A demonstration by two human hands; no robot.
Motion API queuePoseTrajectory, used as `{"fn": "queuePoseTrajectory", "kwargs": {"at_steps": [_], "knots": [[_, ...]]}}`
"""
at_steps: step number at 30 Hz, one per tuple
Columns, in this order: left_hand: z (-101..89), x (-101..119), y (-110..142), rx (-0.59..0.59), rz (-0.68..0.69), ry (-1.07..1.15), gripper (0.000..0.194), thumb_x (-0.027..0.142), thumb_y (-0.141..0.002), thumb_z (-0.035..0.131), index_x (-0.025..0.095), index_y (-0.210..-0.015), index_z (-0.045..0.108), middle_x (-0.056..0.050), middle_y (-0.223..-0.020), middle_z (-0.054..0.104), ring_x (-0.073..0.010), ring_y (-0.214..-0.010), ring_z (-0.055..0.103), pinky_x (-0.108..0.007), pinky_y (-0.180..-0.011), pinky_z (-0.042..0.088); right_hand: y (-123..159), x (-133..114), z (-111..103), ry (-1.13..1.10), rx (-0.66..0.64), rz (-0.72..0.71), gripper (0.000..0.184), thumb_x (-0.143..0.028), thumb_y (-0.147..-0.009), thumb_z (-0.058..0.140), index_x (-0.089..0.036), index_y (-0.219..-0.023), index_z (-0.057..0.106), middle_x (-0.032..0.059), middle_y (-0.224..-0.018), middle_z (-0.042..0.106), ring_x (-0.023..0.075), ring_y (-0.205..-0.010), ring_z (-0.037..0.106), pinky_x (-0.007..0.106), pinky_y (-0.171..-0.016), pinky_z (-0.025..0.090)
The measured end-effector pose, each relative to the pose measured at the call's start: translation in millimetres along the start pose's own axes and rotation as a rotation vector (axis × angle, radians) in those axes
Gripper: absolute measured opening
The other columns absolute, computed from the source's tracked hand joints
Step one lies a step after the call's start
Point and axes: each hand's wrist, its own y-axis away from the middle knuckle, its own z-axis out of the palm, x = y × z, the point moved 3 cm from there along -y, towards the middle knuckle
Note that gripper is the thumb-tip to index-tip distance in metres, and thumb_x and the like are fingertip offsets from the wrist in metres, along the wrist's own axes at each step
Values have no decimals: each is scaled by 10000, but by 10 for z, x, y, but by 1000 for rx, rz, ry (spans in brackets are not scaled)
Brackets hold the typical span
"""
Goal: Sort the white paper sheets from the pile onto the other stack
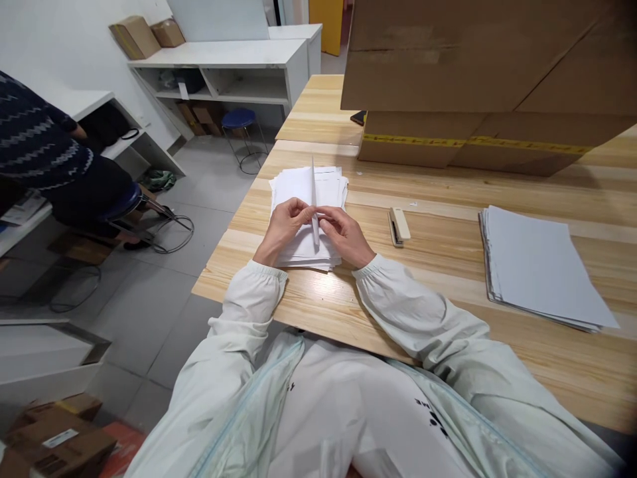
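A folded sheet of paper (314,229) stands on edge between my hands, seen nearly edge-on. My left hand (287,224) is closed on it from the left, thumb and fingers meeting at the fold. From the other side my right hand (343,234) pinches the same sheet, its fingertips close to the left ones. Both hands rest over an uneven stack of white paper (331,189) near the table's left edge. To the right of my right hand lies a cream stapler (399,226), touched by neither hand.
Large cardboard boxes (413,136) with yellow tape stand at the back of the wooden table (432,279). Another paper pile (542,262) lies to the right. A dark phone-like object (358,117) is beside the boxes. At left, a person (44,146) sits on a stool; a blue stool (239,119) stands beyond.
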Motion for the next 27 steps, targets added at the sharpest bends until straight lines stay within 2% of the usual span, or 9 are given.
{"fn": "queuePoseTrajectory", "kwargs": {"at_steps": [4, 8, 13, 16, 21, 27], "knots": [[17, -3, 11, -1, 31, 34, 245, 389, -801, 714, 173, -741, 615, 6, -699, 641, -121, -676, 617, -255, -683, 478, 1, -5, -8, 13, 4, 18, 359, -447, -938, 556, -248, -1209, 679, 92, -1231, 670, 219, -1135, 646, 393, -1016, 520], [25, -36, 8, 7, 30, 40, 223, 372, -792, 713, 171, -755, 624, -2, -720, 667, -124, -695, 637, -260, -714, 485, 4, -16, 1, -68, 14, 65, 382, -480, -907, 605, -235, -1192, 677, 94, -1238, 683, 220, -1099, 669, 403, -1008, 525], [18, -106, -13, 18, 33, 33, 234, 390, -785, 713, 179, -752, 616, 6, -711, 667, -130, -697, 638, -257, -697, 480, -11, 15, 9, -209, 37, 197, 457, -533, -771, 754, -221, -1099, 689, 73, -1073, 737, 213, -985, 696, 396, -917, 567], [14, -116, -9, 18, 28, 18, 251, 411, -800, 702, 176, -764, 623, -3, -721, 679, -129, -705, 641, -257, -710, 479, -30, 55, -10, -242, 46, 242, 476, -542, -720, 794, -210, -1048, 701, 66, -1025, 744, 209, -975, 693, 401, -933, 559], [11, -81, 14, 24, 23, 8, 263, 420, -819, 694, 173, -759, 627, -22, -736, 694, -141, -715, 651, -275, -729, 481, -49, 103, -54, -302, 18, 278, 494, -571, -705, 798, -208, -1029, 721, 67, -1051, 752, 209, -969, 690, 414, -938, 553], [11, -67, 29, 12, 19, 13, 264, 430, -822, 692, 177, -768, 635, -17, -758, 696, -143, -731, 657, -278, -750, 482, -47, 114, -80, -283, 0, 296, 517, -594, -721, 773, -201, -1055, 736, 56, -1042, 752, 192, -947, 677, 377, -905, 551]]}}
